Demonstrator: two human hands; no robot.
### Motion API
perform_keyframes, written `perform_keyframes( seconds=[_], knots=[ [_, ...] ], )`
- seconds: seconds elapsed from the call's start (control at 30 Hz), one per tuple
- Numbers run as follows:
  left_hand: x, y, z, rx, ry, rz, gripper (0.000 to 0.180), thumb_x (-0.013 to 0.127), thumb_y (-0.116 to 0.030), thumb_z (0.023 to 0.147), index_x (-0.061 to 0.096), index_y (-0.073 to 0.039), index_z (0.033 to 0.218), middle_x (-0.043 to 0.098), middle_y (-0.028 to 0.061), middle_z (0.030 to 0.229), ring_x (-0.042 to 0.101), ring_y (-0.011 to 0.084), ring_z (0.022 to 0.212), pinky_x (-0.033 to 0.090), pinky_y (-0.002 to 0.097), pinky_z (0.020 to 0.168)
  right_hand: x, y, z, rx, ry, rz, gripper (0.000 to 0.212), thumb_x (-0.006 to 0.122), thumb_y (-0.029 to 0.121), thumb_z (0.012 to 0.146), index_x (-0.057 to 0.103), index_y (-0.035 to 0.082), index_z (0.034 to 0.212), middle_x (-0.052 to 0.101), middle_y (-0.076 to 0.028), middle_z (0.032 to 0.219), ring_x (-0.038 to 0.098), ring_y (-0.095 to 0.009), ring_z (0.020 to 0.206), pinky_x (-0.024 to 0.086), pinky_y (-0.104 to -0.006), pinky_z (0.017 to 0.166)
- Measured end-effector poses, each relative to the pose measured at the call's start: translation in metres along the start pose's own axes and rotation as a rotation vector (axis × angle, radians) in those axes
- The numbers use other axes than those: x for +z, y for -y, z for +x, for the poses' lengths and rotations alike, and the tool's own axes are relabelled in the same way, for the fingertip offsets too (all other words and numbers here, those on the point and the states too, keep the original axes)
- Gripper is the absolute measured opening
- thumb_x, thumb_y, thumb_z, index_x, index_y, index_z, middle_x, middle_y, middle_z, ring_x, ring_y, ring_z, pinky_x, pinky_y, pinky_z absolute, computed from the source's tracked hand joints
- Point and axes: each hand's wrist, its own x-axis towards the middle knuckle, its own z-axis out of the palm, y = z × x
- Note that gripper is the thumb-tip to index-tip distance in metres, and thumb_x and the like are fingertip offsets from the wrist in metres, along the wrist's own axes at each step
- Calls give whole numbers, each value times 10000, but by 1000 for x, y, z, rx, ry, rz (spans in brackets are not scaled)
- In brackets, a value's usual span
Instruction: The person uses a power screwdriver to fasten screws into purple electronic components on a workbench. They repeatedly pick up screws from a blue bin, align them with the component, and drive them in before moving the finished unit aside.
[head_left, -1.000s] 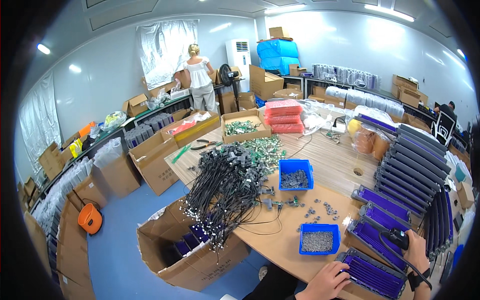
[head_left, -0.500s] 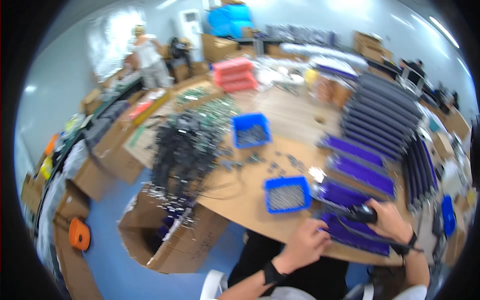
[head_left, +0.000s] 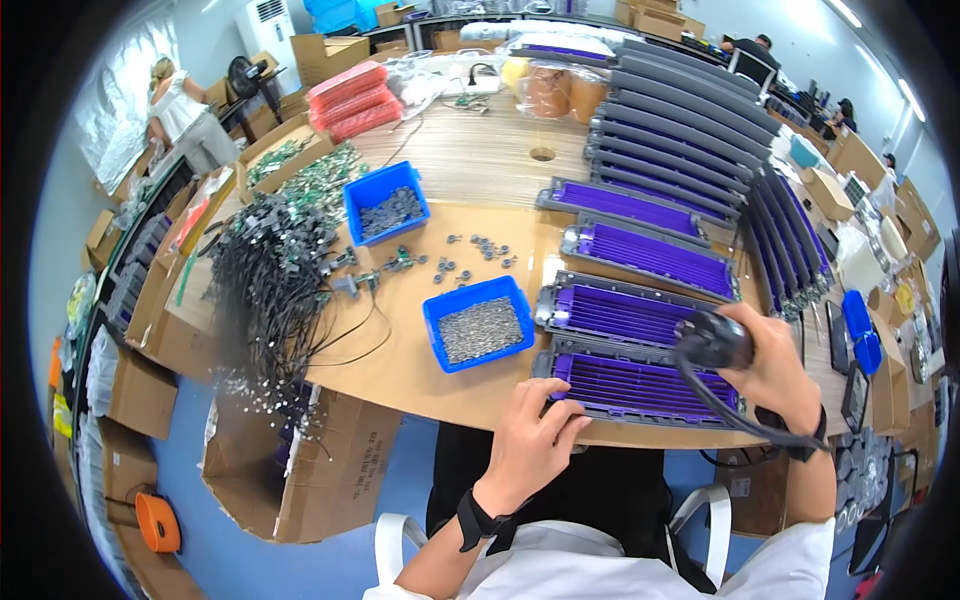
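Observation:
My right hand [head_left: 775, 365] is wrapped round a black corded power tool [head_left: 715, 340], apparently an electric screwdriver, above the right part of the nearest purple slatted panel [head_left: 650, 385]. Its tip is hidden, so I cannot tell whether it touches the panel. The cable loops down past my right wrist. At that panel's left end, the bent fingers of my left hand [head_left: 530, 440] grip its grey frame. Just beyond lies a second purple panel [head_left: 620, 308], with two more farther back. A blue bin [head_left: 480, 325] of small metal screws stands left of the panels.
Another blue bin [head_left: 385, 205] holds small dark parts, with several loose grey pieces [head_left: 480, 245] nearby. Black cables [head_left: 270, 290] are heaped at the left table edge, above an open cardboard box [head_left: 300, 460]. Stacked grey panels [head_left: 680, 130] rise at the back right. Other people are farther off.
The view has swung rightward and steadied. My left hand has gone to the nearest panel's left end, its fingers now on the frame. The right hand still holds the tool.

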Motion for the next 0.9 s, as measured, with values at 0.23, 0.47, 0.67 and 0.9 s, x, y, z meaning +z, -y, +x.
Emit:
perform_keyframes(
  seconds=[0.23, 0.47, 0.67, 0.9],
  knots=[
    [-73, 10, 16, -93, -127, 95, 274, 773, -63, 759, 683, -60, 1017, 651, 125, 1077, 627, 318, 1001, 511, 383, 847, -6, 43, -38, -64, -58, -58, 468, 716, -33, 552, 630, 39, 1007, 684, -105, 852, 671, -304, 771, 495, -372, 709],
    [-164, 86, 56, -210, -134, 528, 198, 759, -83, 767, 691, -18, 941, 667, 124, 896, 641, 279, 822, 504, 356, 739, 23, 52, -55, -58, -77, -9, 485, 708, -26, 499, 634, 28, 975, 638, -114, 772, 638, -313, 687, 486, -387, 612],
    [-171, 141, 98, -195, -1, 652, 208, 758, -121, 764, 703, 1, 923, 659, 149, 855, 636, 295, 797, 508, 386, 740, 39, 49, -62, 9, -160, 97, 463, 710, -33, 520, 638, 24, 973, 631, -123, 740, 639, -312, 646, 493, -378, 596],
    [-143, 179, 122, -274, 125, 796, 138, 754, -111, 741, 717, -6, 823, 646, 173, 891, 603, 343, 944, 494, 435, 837, 47, 46, -52, 25, -12, 5, 475, 701, -56, 536, 618, 41, 993, 634, -126, 784, 649, -320, 723, 509, -388, 627]
  ],
)
